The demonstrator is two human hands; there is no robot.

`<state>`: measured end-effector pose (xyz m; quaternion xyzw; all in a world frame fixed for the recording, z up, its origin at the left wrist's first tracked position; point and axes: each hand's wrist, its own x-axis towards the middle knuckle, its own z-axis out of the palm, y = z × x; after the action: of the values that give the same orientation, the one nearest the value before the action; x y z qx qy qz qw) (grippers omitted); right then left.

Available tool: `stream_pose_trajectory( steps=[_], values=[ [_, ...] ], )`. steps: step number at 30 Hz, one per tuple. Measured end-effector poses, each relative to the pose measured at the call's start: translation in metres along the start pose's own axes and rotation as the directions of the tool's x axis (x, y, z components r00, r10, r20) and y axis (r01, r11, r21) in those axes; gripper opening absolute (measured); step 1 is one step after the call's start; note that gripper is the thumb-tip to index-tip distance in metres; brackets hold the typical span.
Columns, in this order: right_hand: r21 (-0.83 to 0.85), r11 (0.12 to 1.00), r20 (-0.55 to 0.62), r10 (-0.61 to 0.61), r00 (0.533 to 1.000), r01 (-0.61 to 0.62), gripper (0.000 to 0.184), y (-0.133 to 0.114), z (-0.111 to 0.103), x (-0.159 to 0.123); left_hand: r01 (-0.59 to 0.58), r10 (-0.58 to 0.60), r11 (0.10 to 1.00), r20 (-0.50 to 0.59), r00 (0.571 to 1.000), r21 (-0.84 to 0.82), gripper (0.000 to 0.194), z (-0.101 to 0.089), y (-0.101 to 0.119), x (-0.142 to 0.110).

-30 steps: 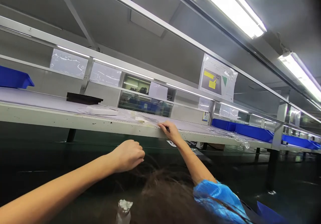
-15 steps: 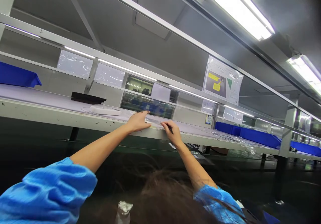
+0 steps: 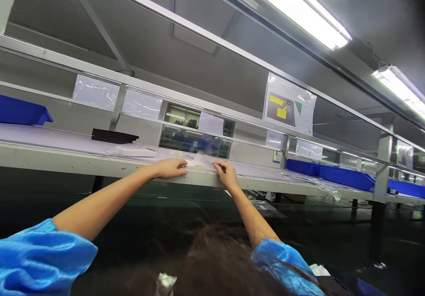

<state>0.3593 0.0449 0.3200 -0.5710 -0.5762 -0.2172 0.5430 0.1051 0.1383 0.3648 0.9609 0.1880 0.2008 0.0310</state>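
Both my arms reach up to the front edge of a long white shelf (image 3: pixel 66 161). My left hand (image 3: pixel 170 168) is closed in a pinch on a thin clear plastic bag (image 3: pixel 199 163) lying on the shelf. My right hand (image 3: pixel 226 174) pinches the same bag at its right end, and a thin dark item, perhaps a pen, shows between its fingers. The bag looks slightly lifted between the two hands. Blue sleeves cover my upper arms.
On the shelf to the left lie a white flat piece (image 3: pixel 134 151), a black tray (image 3: pixel 114 135) and a blue bin (image 3: pixel 23 112). More blue bins (image 3: pixel 335 176) and clear bags sit to the right. An instruction sheet (image 3: pixel 288 105) hangs above. A dark conveyor runs below.
My left hand rose from below the shelf, laid flat on the bag, then closed into a pinch at its left end. My right hand stayed at the shelf edge.
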Motion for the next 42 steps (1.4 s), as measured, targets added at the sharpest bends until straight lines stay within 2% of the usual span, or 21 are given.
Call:
stream_pose_trajectory(
  steps=[3, 8, 13, 15, 18, 20, 22, 25, 27, 29, 34, 36, 38, 40, 42],
  values=[
    [0.079, 0.996, -0.039, 0.050, 0.998, -0.046, 0.020, 0.006, -0.003, -0.001, -0.010, 0.011, 1.000, -0.039, 0.999, 0.017, 0.025, -0.004, -0.006, -0.011],
    [0.162, 0.982, -0.045, 0.105, 0.993, -0.097, 0.023, 0.006, -0.004, -0.002, -0.014, 0.007, 0.998, -0.119, 0.993, -0.061, 0.017, -0.009, -0.015, -0.018],
    [0.207, 0.970, -0.049, 0.143, 0.989, -0.130, 0.025, 0.002, -0.005, -0.002, 0.177, -0.180, 0.984, -0.174, 0.968, -0.034, 0.008, -0.019, -0.029, -0.023],
    [0.213, 0.967, -0.045, 0.152, 0.987, -0.139, 0.025, 0.001, -0.004, -0.003, 0.241, -0.245, 0.969, -0.214, 0.946, -0.043, 0.015, -0.020, -0.026, -0.022],
    [0.215, 0.964, -0.045, 0.171, 0.984, -0.157, 0.025, -0.002, -0.002, -0.004, 0.223, -0.240, 0.970, -0.256, 0.937, -0.093, 0.041, -0.016, -0.009, -0.010],
    [0.214, 0.962, -0.047, 0.180, 0.983, -0.166, 0.024, -0.004, -0.001, -0.005, 0.180, -0.199, 0.978, -0.210, 0.957, -0.109, 0.054, -0.008, 0.005, 0.006],
    [0.211, 0.962, -0.047, 0.185, 0.982, -0.171, 0.024, -0.006, -0.002, -0.006, 0.153, -0.167, 0.983, -0.140, 0.976, -0.102, 0.051, 0.000, 0.016, 0.024],
    [0.209, 0.963, -0.033, 0.184, 0.982, -0.173, 0.024, -0.007, -0.006, -0.007, 0.218, -0.224, 0.972, -0.067, 0.972, -0.085, 0.027, 0.010, 0.020, 0.044],
    [0.213, 0.961, -0.022, 0.185, 0.982, -0.177, 0.024, -0.008, -0.008, -0.008, 0.252, -0.257, 0.966, -0.094, 0.962, -0.058, 0.016, 0.013, 0.017, 0.047],
    [0.222, 0.958, -0.022, 0.193, 0.981, -0.183, 0.023, -0.007, -0.009, -0.008, 0.262, -0.267, 0.964, -0.165, 0.949, -0.053, 0.014, 0.013, 0.012, 0.045],
    [0.247, 0.951, -0.045, 0.200, 0.979, -0.183, 0.019, -0.005, -0.007, -0.008, 0.233, -0.259, 0.964, -0.235, 0.937, -0.132, 0.024, 0.007, 0.002, 0.036],
    [0.250, 0.952, -0.048, 0.195, 0.980, -0.177, 0.020, -0.005, -0.007, -0.009, 0.211, -0.245, 0.965, -0.246, 0.938, -0.156, 0.019, 0.007, 0.000, 0.035],
    [0.246, 0.954, -0.045, 0.188, 0.981, -0.171, 0.022, -0.006, -0.007, -0.009, 0.152, -0.198, 0.973, -0.291, 0.936, -0.172, 0.009, 0.008, -0.002, 0.035],
    [0.237, 0.957, -0.040, 0.182, 0.983, -0.167, 0.023, -0.007, -0.008, -0.010, 0.074, -0.126, 0.984, -0.339, 0.932, -0.163, 0.017, 0.010, -0.003, 0.034],
    [0.227, 0.960, -0.038, 0.178, 0.983, -0.165, 0.023, -0.008, -0.009, -0.011, 0.023, -0.062, 0.992, -0.319, 0.946, -0.124, 0.017, 0.011, -0.002, 0.033]
  ],
)
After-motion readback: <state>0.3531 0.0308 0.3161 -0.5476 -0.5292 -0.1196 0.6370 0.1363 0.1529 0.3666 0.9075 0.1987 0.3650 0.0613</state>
